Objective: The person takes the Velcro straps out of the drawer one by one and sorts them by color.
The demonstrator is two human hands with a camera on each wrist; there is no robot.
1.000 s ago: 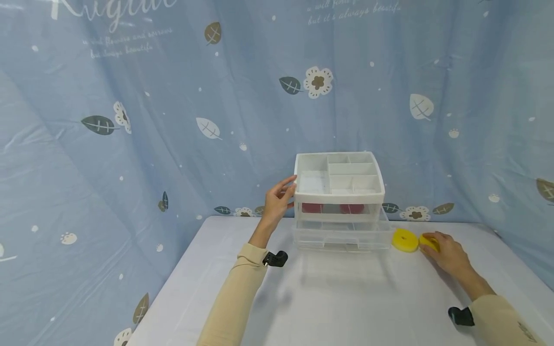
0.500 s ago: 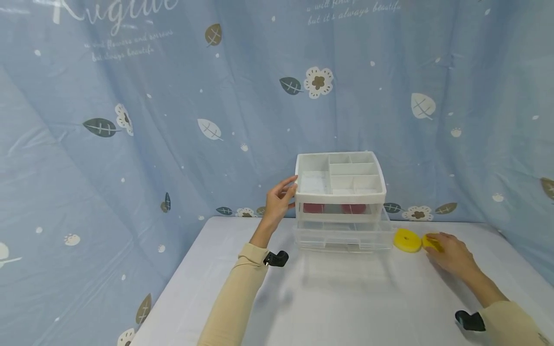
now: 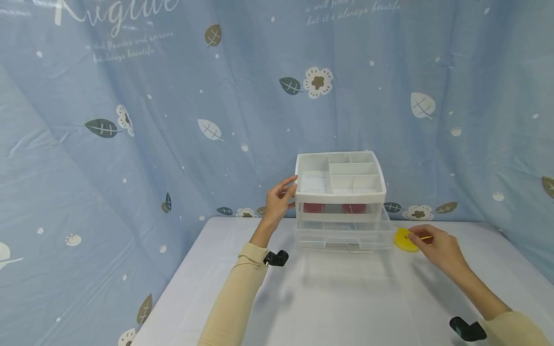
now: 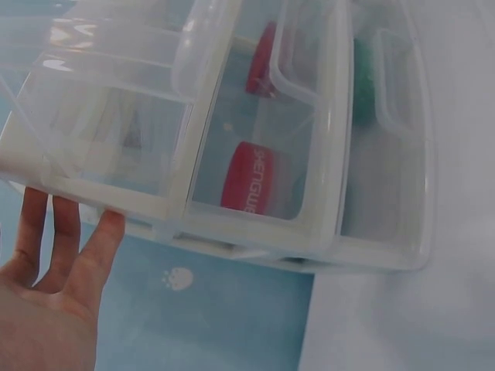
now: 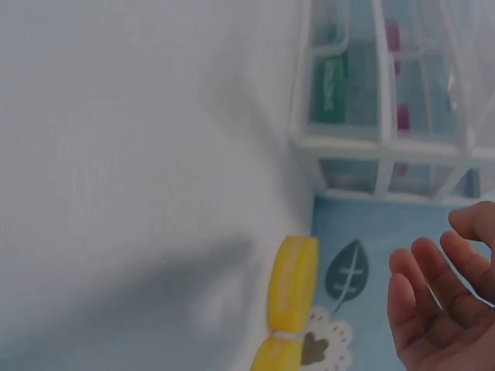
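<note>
A white and clear plastic drawer organizer [image 3: 340, 197] with a divided top tray stands at the back of the table. My left hand [image 3: 277, 204] touches its left side with the fingertips, seen also in the left wrist view. Red rolls [image 4: 249, 178] show through one drawer, a green roll [image 5: 330, 89] in the drawer below. Right of the organizer lie two yellow rolls, the near one [image 3: 404, 240] partly covered by my right hand [image 3: 443, 247]. In the right wrist view that hand is raised, fingers loosely bent with nothing between them; both yellow rolls [image 5: 292, 282] rest on the table.
A white cloth covers the table [image 3: 346, 307]. Behind it hangs a blue curtain [image 3: 259, 96] printed with leaves and flowers, close to the organizer's back. The lowest clear drawer [image 3: 344, 239] juts out toward the front.
My right hand has come off the right-hand yellow roll, lifting and shifting slightly left above the rolls. My left hand stays on the organizer's side.
</note>
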